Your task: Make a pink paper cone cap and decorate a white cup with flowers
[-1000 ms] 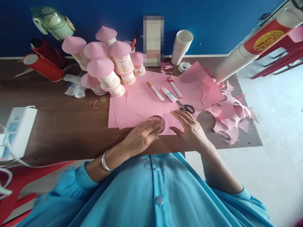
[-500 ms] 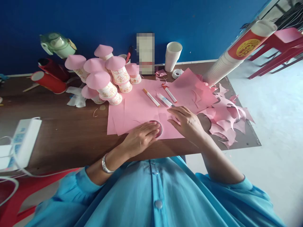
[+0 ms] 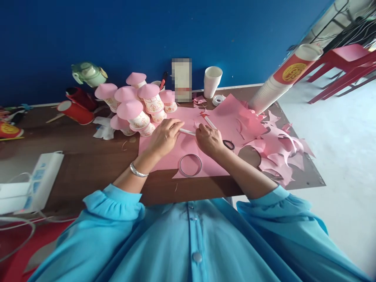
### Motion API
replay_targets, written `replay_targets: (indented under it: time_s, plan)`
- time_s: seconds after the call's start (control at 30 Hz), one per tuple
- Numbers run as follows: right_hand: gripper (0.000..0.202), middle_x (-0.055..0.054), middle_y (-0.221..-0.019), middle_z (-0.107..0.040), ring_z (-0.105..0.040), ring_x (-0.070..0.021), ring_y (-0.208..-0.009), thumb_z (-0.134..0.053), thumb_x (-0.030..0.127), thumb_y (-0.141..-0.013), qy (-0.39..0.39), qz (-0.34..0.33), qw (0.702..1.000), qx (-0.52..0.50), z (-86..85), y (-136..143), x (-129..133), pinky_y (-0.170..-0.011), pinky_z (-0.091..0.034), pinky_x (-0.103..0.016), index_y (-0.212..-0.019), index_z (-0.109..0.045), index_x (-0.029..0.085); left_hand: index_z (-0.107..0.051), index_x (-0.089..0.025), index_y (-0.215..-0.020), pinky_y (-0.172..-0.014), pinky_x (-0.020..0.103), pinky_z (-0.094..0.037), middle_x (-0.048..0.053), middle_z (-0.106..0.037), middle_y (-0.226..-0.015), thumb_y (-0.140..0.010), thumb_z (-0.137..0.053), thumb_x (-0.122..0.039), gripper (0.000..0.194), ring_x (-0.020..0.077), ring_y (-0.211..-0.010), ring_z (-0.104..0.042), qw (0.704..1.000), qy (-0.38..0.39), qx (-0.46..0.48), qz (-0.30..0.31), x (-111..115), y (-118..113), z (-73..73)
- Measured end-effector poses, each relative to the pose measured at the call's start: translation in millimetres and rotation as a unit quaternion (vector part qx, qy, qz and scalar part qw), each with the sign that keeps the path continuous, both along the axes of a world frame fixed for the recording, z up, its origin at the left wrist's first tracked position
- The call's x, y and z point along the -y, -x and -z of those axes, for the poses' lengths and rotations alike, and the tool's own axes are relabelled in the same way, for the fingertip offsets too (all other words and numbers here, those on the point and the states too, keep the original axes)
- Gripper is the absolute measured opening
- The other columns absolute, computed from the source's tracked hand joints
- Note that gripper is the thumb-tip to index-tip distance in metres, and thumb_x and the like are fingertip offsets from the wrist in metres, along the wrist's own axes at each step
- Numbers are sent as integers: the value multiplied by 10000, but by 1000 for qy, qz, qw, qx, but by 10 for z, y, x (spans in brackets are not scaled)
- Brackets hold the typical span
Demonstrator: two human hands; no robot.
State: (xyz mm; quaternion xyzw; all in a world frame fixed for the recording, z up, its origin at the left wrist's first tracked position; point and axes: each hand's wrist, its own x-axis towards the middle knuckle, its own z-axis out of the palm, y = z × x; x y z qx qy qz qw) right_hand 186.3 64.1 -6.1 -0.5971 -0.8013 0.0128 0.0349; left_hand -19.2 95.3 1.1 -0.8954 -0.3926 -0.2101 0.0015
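My left hand (image 3: pixel 166 135) is closed on one end of a slim white marker (image 3: pixel 187 132), held above the pink paper. The other end sits in the closed fingers of my right hand (image 3: pixel 209 139), so its tips are hidden. Close to my body, a thin round ring (image 3: pixel 190 175) lies flat at the front edge of the pink paper sheets (image 3: pixel 164 158). Just beyond my right hand rests a second white marker with a red end (image 3: pixel 210 122). A black loop (image 3: pixel 228 145), perhaps a scissors handle, shows beside my right wrist.
Several decorated paper cups with pink cone roofs (image 3: pixel 133 110) stand at the back left. White cup stacks (image 3: pixel 213 82) and a tape roll (image 3: pixel 217 100) are behind the paper. Cut pink scraps (image 3: pixel 279 156) cover the table's right end. A power strip (image 3: pixel 44 180) lies left.
My left hand has left the ring and moved up to the marker, which both hands now hold. The marker is off the paper. The black loop has come into view.
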Motion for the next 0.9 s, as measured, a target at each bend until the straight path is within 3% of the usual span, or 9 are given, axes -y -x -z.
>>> replay_targets:
  time_s: [0.1,0.2,0.27,0.4,0.47,0.6,0.73,0.83,0.9]
  plan:
    - [268,-176,-1126,-709,-650,-275,-1010,-475,210,-1004,-35,-6,997,-68,-48,-114,96,-642,-417,-318,-1068,-720,123,-624,-158,-1363,-1021,469,-516,155,-673,-1351,-1006,-556,-196,365,307,-1236,-615,999,-16,-33,21,-36,12,23]
    - [187,-87,-952,-739,-669,-214,-847,-574,253,-966,-51,-1,964,-263,-109,-268,179,-661,-454,-297,-1072,-709,179,-693,-170,-1206,-821,383,-535,107,-757,-1026,-1058,-489,-288,278,250,-957,-691,998,-5,-49,25,-8,23,46]
    - [173,-21,-790,-699,-644,-167,-695,-645,317,-937,-3,7,900,-435,-128,-335,205,-633,-485,-283,-1046,-707,198,-707,-164,-1096,-708,326,-502,75,-743,-882,-1079,-452,-354,319,211,-814,-680,999,-1,-27,45,39,15,47]
    - [344,24,-674,-634,-586,-129,-576,-798,511,-826,92,16,726,-681,-102,-308,236,-528,-509,-264,-980,-740,209,-704,-138,-1018,-674,291,-484,77,-756,-876,-1082,-455,-410,374,181,-784,-684,993,4,49,110,131,-58,1]
    - [364,26,-657,-629,-564,-116,-559,-840,541,-784,69,36,686,-723,-69,-253,264,-512,-509,-259,-927,-762,215,-712,-135,-1028,-677,294,-488,83,-769,-885,-1077,-466,-422,381,185,-791,-695,991,0,66,115,139,-123,-28]
    - [337,32,-655,-614,-542,-104,-541,-862,530,-768,-11,111,644,-756,-10,-327,306,-495,-487,-253,-856,-744,227,-728,-155,-1089,-691,299,-488,82,-783,-923,-1082,-452,-428,388,190,-827,-715,989,9,67,131,50,-233,-3]
    - [304,46,-646,-537,-470,-100,-515,-852,495,-771,-167,193,539,-803,-37,-783,300,-461,-398,-263,-787,-657,262,-757,-153,-950,-658,302,-472,76,-769,-843,-1063,-488,-312,332,197,-769,-703,995,59,21,78,-102,-187,179]
    - [205,16,-684,-542,-477,-123,-565,-806,435,-840,-133,207,548,-800,-97,-1026,370,-501,-401,-305,-844,-686,269,-747,-149,-1114,-747,321,-518,97,-783,-985,-1021,-569,-261,231,220,-911,-720,995,74,9,67,-213,-129,325]
    - [226,27,-656,-522,-456,-116,-548,-839,415,-803,-97,198,555,-802,-124,-1011,463,-498,-394,-297,-798,-683,252,-718,-131,-1210,-848,361,-548,115,-780,-1059,-995,-617,-242,262,238,-996,-718,993,77,0,90,-272,-125,372]
